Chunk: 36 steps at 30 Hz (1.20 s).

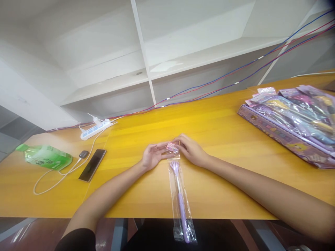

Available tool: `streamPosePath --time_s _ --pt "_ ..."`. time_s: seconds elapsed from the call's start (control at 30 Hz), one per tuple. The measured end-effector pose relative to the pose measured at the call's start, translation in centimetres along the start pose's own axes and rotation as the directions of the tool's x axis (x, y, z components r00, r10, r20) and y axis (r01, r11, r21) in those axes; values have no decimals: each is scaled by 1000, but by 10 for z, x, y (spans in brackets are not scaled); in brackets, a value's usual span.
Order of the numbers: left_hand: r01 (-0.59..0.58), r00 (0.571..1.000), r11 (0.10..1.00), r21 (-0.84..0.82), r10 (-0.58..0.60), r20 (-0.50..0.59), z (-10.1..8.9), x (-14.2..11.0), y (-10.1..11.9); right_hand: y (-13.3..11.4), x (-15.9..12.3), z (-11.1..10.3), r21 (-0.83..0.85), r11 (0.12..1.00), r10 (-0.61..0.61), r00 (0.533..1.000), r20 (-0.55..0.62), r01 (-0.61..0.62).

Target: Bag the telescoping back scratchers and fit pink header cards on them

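A purple back scratcher (182, 209) with a claw-like head and a silver shaft lies in a clear plastic bag, its lower end reaching past the table's front edge. At the bag's top end is a small pink printed label (172, 146) with a clear flap below it. From the left, my left hand (153, 156) meets the label and flap, its fingers long and loosely bent, thumb lower down. My right hand (192, 150) pinches the label's right corner between thumb and fingers. Some left fingertips are hidden behind the label.
On the right stands a purple printed display box (277, 137) full of bagged sticks. A green-labelled bottle (48, 157) lies on the left, near a phone (92, 165), a white cable and a power strip (96, 129). Red and blue wires run along the table's back, below white shelves.
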<state>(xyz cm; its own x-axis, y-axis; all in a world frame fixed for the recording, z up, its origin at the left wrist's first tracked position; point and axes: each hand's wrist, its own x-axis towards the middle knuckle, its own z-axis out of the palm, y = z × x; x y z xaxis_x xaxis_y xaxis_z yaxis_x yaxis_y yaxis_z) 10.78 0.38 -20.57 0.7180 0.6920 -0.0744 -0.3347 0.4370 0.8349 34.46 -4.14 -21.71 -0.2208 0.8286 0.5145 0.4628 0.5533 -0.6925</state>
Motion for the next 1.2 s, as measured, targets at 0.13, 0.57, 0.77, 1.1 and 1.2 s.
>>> streamPosePath --time_s 0.13,0.57,0.77,1.1,1.2 --pt "-6 1000 1000 0 6 5 1 0 0 -4 0 -1 2 1000 -22 1000 8 22" --pt "34 999 999 18 -35 29 4 -1 2 -3 -3 -1 -127 988 -90 996 -6 88" --pt "40 999 999 -9 -39 30 3 -1 2 -2 -1 -4 -180 977 -122 992 -30 114" --pt "85 995 991 -104 -80 59 3 2 4 1 1 -10 -186 968 -179 983 -39 169" --pt "94 994 988 -120 -87 58 3 2 4 2 2 -13 -192 962 -199 980 -16 192"
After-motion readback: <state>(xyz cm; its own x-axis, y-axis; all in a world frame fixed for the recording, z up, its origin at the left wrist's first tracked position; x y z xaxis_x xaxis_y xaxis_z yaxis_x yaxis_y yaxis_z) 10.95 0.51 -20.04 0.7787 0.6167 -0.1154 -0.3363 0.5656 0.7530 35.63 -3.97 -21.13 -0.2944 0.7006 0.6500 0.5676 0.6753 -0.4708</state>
